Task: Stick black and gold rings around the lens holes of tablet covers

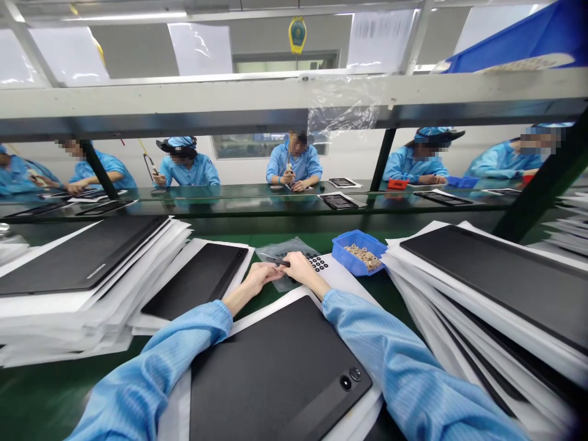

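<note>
Beyond the black panel (266,373), the right hand (299,269) holds a dark tool (280,261); whether the left hand (260,275) grips anything, I cannot tell

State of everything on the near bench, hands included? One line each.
Right hand: gripping slim dark tool
Slim dark tool: held, tilted
Left hand: beside right hand; grip unclear
Clear sheet: partly covered, bears black rings
Blue bin: open, holds small tan parts
Centre tablet: flat, lenses up
Side stacks: layered, uneven edges
</note>
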Motion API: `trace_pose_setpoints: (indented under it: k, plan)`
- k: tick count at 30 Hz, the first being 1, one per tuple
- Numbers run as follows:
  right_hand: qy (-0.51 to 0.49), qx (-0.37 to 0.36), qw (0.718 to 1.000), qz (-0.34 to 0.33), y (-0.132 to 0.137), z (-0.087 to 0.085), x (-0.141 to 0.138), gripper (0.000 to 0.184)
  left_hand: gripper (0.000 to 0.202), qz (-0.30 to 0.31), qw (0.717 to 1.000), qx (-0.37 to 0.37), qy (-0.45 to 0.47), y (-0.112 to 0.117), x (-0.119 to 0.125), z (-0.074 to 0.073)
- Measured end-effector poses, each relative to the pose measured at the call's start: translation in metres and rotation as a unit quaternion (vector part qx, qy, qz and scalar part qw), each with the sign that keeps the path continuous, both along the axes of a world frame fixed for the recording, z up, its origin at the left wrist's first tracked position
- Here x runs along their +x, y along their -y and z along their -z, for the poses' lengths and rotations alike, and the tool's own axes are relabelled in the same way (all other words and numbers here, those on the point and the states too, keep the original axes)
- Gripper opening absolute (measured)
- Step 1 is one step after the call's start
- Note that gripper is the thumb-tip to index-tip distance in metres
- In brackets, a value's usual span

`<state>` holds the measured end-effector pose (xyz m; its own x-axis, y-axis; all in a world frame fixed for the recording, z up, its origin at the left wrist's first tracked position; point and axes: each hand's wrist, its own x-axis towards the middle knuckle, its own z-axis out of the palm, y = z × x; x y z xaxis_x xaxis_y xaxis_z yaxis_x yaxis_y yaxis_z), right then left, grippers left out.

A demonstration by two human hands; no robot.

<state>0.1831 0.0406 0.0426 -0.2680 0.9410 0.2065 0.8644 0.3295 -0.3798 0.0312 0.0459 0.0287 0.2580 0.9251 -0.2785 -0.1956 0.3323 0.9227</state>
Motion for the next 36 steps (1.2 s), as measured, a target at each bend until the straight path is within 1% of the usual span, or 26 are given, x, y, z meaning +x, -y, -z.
trace_pose_setpoints:
  k: [6,11,14,16,19,21,23,26,29,31,33,35,36]
  plan:
    - [0.012,-0.001,1.0,-0.005,0.0,0.001,-0.002,0.023,0.029,-0.007,1.0,0.004,-0.018,0.001,0.003,0.001]
    - [-0.005,0.001,1.0,-0.008,0.0,0.006,-0.006,0.023,0.031,-0.009,0.999,0.014,-0.029,0.0,0.004,0.002]
    - [-0.025,-0.002,1.0,0.004,0.001,0.005,-0.005,0.023,0.031,-0.001,0.999,0.023,-0.036,0.0,0.004,0.002]
    - [-0.042,-0.005,0.999,0.018,0.003,0.002,-0.001,0.023,0.031,0.007,0.999,0.027,-0.047,-0.001,0.003,0.002]
    - [-0.074,-0.01,0.997,0.036,0.006,-0.006,0.006,0.024,0.031,0.023,0.996,0.034,-0.081,-0.002,0.001,0.002]
    - [-0.097,-0.016,0.994,0.041,0.009,-0.015,0.01,0.024,0.031,0.036,0.991,0.04,-0.12,-0.001,-0.001,0.0]
    - [-0.122,-0.019,0.991,0.042,0.013,-0.026,0.011,0.023,0.03,0.051,0.983,0.047,-0.172,0.0,-0.002,-0.004]
    - [-0.16,-0.017,0.986,0.036,0.025,-0.048,0.01,0.019,0.03,0.075,0.961,0.065,-0.256,0.005,-0.007,-0.015]
    - [-0.186,-0.031,0.982,0.027,0.05,-0.073,0.012,0.015,0.026,0.098,0.927,0.098,-0.347,0.011,-0.015,-0.033]
    - [-0.192,-0.059,0.979,0.025,0.077,-0.083,0.019,0.013,0.019,0.118,0.897,0.13,-0.405,0.02,-0.02,-0.049]
    - [-0.191,-0.094,0.977,0.026,0.114,-0.084,0.03,0.011,0.018,0.147,0.866,0.176,-0.444,0.034,-0.02,-0.064]
    - [-0.202,-0.131,0.97,0.035,0.157,-0.075,0.042,0.01,0.03,0.186,0.84,0.237,-0.451,0.057,-0.014,-0.077]
    - [-0.22,-0.152,0.963,0.044,0.179,-0.069,0.047,0.01,0.032,0.212,0.831,0.268,-0.44,0.07,-0.009,-0.081]
